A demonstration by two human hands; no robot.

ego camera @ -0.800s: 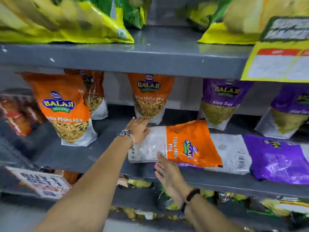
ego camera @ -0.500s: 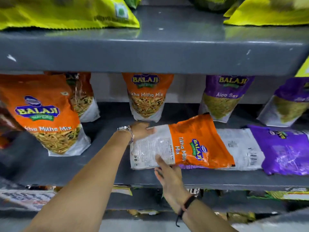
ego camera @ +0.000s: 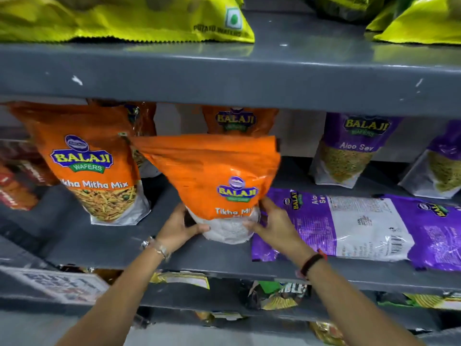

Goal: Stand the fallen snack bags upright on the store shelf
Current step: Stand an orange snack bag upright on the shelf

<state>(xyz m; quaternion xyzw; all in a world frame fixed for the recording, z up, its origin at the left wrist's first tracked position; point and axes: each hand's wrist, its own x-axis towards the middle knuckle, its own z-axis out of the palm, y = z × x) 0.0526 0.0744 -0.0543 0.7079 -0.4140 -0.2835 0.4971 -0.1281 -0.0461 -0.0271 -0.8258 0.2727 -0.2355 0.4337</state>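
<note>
Raised upright: orange bag (ego camera: 214,176) | left hand (ego camera: 178,227), right hand (ego camera: 273,221) clamp its base

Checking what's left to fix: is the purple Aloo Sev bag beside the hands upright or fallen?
Fallen. The purple bag lies flat on the shelf, back panel facing up.

I stood in a shop: grey metal shelves (ego camera: 224,78) ran in tiers, stocked with rows of identical branded snack bags, orange (ego camera: 92,168), purple (ego camera: 354,151) and yellow (ego camera: 124,18), with a printed sign (ego camera: 62,285) lower left.
</note>
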